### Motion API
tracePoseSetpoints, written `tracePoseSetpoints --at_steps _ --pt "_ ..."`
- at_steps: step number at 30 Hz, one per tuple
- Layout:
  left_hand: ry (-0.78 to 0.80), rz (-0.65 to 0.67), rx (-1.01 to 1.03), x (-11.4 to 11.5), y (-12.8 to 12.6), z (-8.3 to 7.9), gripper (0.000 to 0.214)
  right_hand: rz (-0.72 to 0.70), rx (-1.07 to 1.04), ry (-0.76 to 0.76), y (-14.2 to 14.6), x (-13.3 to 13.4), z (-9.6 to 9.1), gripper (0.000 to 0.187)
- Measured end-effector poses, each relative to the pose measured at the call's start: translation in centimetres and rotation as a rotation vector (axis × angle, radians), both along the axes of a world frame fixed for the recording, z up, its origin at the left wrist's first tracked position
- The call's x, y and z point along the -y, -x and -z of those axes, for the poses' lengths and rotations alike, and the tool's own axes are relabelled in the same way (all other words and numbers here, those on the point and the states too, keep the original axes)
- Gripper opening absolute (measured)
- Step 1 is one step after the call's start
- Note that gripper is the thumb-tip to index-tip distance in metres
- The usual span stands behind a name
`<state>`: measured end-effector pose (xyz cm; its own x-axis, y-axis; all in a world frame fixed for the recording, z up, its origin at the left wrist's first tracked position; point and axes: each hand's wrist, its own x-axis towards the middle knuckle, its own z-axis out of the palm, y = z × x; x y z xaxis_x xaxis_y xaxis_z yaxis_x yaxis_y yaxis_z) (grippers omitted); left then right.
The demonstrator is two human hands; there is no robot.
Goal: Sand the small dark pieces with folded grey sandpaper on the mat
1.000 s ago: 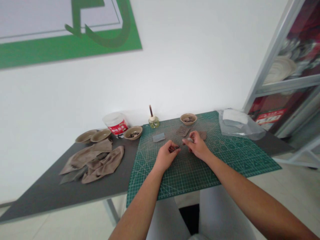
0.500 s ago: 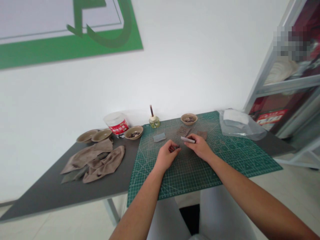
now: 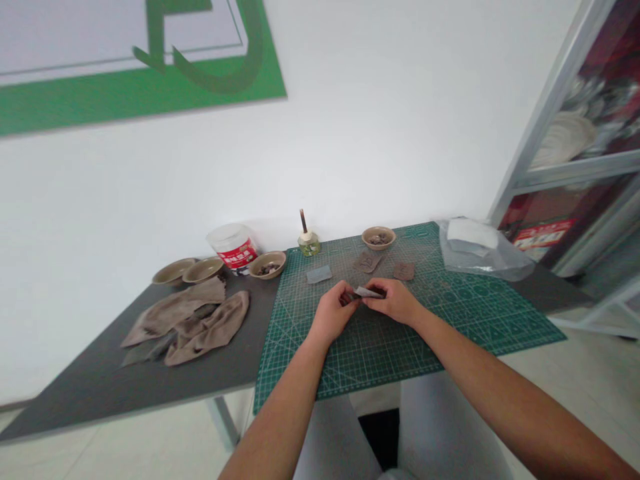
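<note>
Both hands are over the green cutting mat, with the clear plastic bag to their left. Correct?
Not quite: the left hand and right hand are over the green cutting mat, but the head view shows the clear plastic bag to their right.

Left hand [image 3: 334, 311]: curled, apparently pinching, partly hidden
Right hand [image 3: 397, 301]: pinching, close beside the left
Forearms [image 3: 293, 395]: bare, stretched forward, converging

Held pale piece [image 3: 369, 292]: looks matt, material unclear. Cutting mat [image 3: 475, 313]: matt, plastic-looking. Tabletop [image 3: 105, 387]: smooth, matt. Brown cloth [image 3: 213, 330]: soft, wrinkled fabric. Bag [image 3: 506, 268]: clear, glossy, crinkled plastic. Tub [image 3: 227, 237]: translucent plastic. Bowls [image 3: 201, 271]: smooth, slight sheen. Cabinet frame [image 3: 545, 175]: smooth, metal-looking.
</note>
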<state>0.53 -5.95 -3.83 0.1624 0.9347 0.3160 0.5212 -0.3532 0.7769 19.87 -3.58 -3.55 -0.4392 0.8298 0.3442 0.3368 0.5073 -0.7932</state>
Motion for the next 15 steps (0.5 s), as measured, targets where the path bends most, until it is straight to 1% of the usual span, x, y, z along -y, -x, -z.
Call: tracePoseSetpoints --at_steps 3,5,8,12,15 --pt "0.003 0.009 -0.016 0.04 0.01 -0.11 0.009 0.015 0.024 -0.002 0.00 -0.08 -0.01 0.019" --pt "0.009 0.012 -0.024 0.09 -0.03 -0.20 0.010 0.028 0.027 -0.001 -0.10 -0.19 -0.07 0.020" --pt "0.020 0.018 -0.017 0.13 -0.08 -0.27 0.013 -0.006 -0.024 0.015 -0.28 -0.34 -0.21 0.017" --pt "0.032 0.026 0.016 0.05 -0.02 -0.10 0.014 -0.034 -0.064 0.068 -0.43 -0.52 -0.28 0.018" --pt "0.050 0.036 0.078 -0.08 0.01 0.04 0.015 -0.058 -0.060 0.054 -0.47 -0.67 -0.19 0.015"
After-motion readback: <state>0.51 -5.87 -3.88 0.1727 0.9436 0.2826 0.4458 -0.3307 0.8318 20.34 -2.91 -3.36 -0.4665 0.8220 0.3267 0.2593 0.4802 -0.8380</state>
